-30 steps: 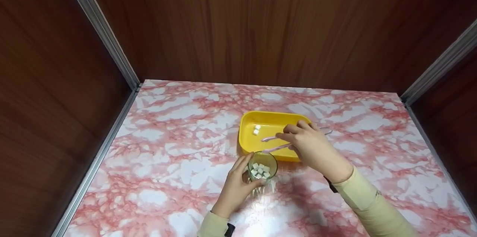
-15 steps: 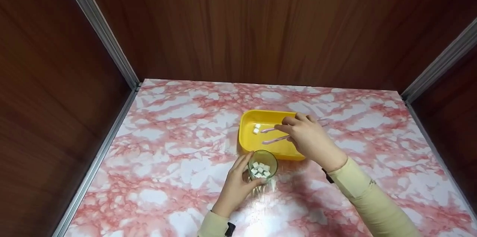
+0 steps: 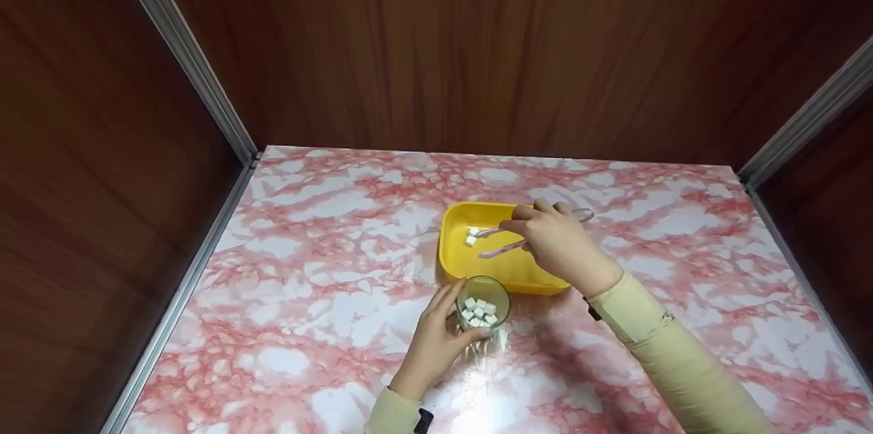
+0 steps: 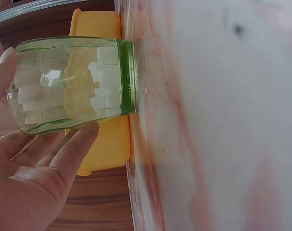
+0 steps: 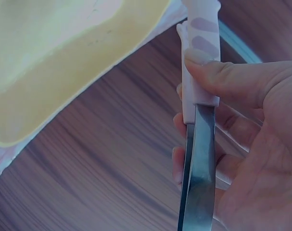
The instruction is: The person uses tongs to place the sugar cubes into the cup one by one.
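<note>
My left hand (image 3: pixel 435 338) curls its thumb and fingers round a greenish glass (image 3: pixel 501 294) that stands upright on the table. Several white cubes (image 3: pixel 479 312) lie in the bottom of the glass, seen through its wall in the left wrist view as well. Over the yellow tray (image 3: pixel 450 263) my right hand (image 3: pixel 559 239) holds a pair of tongs (image 5: pixel 202 82) with pinkish arms and a metal bow, gripped between thumb and fingers. The tong tips stand apart. One tip is beside two white cubes (image 3: pixel 471 241) in the tray's left part; whether it touches them I cannot tell.
The tray sits just behind the glass on a red-and-white marbled tabletop (image 3: pixel 307 284). A dark wood-grain panel (image 3: pixel 436 45) rises behind the table, with more panels and metal edge strips (image 3: pixel 184 52) at both sides.
My right hand has moved away from the glass, back and left over the tray, bringing the tong tips to the two cubes. My left hand and the glass have stayed in place.
</note>
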Demonstrator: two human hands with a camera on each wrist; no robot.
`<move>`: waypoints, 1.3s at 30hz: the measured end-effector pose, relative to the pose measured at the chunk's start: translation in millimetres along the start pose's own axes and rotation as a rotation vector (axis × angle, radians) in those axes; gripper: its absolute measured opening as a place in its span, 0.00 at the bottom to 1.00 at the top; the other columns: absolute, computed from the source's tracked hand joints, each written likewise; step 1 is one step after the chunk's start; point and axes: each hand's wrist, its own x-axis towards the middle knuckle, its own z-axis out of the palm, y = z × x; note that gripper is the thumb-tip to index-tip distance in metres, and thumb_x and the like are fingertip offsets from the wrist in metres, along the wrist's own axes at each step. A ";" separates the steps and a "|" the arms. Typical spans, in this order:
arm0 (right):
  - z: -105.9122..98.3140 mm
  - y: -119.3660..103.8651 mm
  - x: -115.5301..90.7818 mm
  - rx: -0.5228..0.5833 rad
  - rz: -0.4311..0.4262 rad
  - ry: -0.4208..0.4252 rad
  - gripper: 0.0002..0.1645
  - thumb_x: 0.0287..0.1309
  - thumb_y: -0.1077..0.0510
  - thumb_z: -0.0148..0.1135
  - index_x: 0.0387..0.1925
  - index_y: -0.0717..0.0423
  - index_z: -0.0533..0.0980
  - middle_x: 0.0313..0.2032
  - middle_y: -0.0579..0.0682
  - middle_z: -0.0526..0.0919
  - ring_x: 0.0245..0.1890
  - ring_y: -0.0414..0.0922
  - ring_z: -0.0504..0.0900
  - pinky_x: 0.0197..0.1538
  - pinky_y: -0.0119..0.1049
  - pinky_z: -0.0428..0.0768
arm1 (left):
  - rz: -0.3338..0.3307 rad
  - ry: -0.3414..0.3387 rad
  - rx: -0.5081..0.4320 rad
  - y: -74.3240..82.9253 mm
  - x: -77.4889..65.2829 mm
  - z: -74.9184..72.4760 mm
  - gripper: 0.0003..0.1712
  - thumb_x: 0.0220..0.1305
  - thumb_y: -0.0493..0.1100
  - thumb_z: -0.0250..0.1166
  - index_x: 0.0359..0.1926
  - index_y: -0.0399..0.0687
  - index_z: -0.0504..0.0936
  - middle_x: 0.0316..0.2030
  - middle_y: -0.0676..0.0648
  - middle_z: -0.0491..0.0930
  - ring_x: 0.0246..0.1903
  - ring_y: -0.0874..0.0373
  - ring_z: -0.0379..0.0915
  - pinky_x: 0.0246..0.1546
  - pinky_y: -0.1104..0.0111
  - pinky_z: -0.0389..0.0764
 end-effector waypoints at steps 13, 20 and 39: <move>9.5 9.4 10.9 -0.020 0.009 -0.030 0.27 0.42 0.66 0.76 0.48 0.46 0.83 0.40 0.49 0.80 0.40 0.53 0.73 0.41 0.49 0.74 | 0.023 0.003 0.025 -1.9 0.4 0.0 0.49 0.52 0.51 0.72 0.72 0.51 0.60 0.66 0.56 0.61 0.65 0.57 0.58 0.59 0.66 0.70; 20.2 13.0 19.9 -0.023 0.009 -0.053 0.27 0.43 0.66 0.76 0.49 0.46 0.83 0.40 0.48 0.79 0.41 0.53 0.73 0.42 0.50 0.74 | 0.035 0.013 0.037 -2.1 0.3 0.6 0.49 0.51 0.54 0.72 0.72 0.54 0.60 0.66 0.56 0.61 0.64 0.57 0.59 0.58 0.66 0.72; 53.6 13.0 36.4 -0.088 0.024 -0.122 0.24 0.44 0.63 0.77 0.46 0.43 0.84 0.40 0.49 0.79 0.40 0.54 0.73 0.47 0.52 0.77 | 0.028 0.010 0.038 -2.2 -0.5 0.3 0.47 0.52 0.54 0.71 0.72 0.59 0.60 0.65 0.56 0.61 0.63 0.52 0.61 0.56 0.66 0.74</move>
